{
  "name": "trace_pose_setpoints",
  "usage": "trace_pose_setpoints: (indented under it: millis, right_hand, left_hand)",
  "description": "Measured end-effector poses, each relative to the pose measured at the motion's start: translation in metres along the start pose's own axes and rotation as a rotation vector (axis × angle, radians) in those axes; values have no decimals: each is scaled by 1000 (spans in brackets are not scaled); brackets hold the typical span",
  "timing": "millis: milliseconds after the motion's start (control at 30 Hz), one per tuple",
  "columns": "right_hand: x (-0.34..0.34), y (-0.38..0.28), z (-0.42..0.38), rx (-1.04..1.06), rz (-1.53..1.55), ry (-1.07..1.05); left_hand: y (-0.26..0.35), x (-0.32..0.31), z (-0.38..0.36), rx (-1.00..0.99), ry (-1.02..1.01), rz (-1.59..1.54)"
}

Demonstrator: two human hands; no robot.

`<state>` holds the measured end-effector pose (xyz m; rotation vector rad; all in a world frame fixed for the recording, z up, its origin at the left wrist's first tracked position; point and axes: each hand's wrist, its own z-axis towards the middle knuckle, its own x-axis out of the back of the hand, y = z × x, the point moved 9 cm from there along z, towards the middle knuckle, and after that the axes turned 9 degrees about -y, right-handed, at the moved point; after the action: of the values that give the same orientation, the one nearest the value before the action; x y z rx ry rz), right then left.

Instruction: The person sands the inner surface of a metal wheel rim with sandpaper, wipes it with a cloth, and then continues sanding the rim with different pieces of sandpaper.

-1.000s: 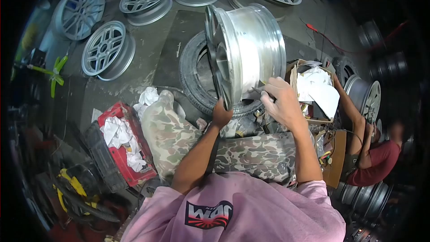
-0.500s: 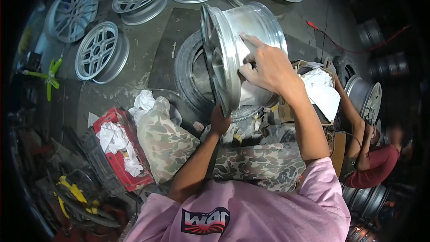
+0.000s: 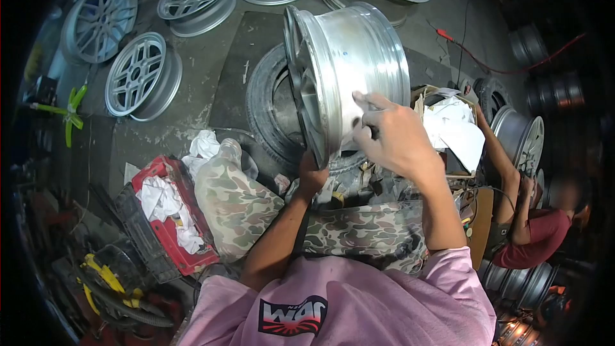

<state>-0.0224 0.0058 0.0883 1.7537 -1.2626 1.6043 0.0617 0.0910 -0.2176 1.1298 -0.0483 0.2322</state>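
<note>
A silver wheel rim [image 3: 368, 45] stands on its side in front of me, its spoked face turned left and its bare metal barrel facing my right. My left hand [image 3: 312, 174] is closed around the lower edge of the face, fingers partly hidden behind it. Over the lower part of the barrel is my right hand [image 3: 397, 129], with thumb and index finger apart and the other fingers curled. Its fingertips are right at the barrel surface, where a dull whitish patch shows. Behind the rim, a tyre [image 3: 262, 102] lies flat on the floor.
Several silver rims [image 3: 136, 75] stand or lie across the floor ahead. On my left is a red crate [image 3: 206, 257] with white rags; on my right, a cardboard box [image 3: 419, 99] holding white paper. A person in a dark red shirt [image 3: 535, 240] handles another rim [image 3: 533, 147] there.
My right hand has slid down the barrel, towards me and slightly right, its index finger less stretched. My left hand keeps its hold on the rim.
</note>
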Motion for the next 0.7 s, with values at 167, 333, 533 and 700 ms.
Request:
trace_pose_setpoints:
  millis: [167,333,533,700]
  right_hand:
    - [35,13,-13,39,346,259]
    - [27,30,-16,36,175,528]
    - [11,23,-21,127,-86,648]
    - [21,5,-42,180,-56,733]
  left_hand:
    - [-25,-5,-7,116,-65,120]
    - [-25,-5,12,271,-249,127]
    - [37,41,39,459,-671,702]
    - [148,80,98,580,-795,204]
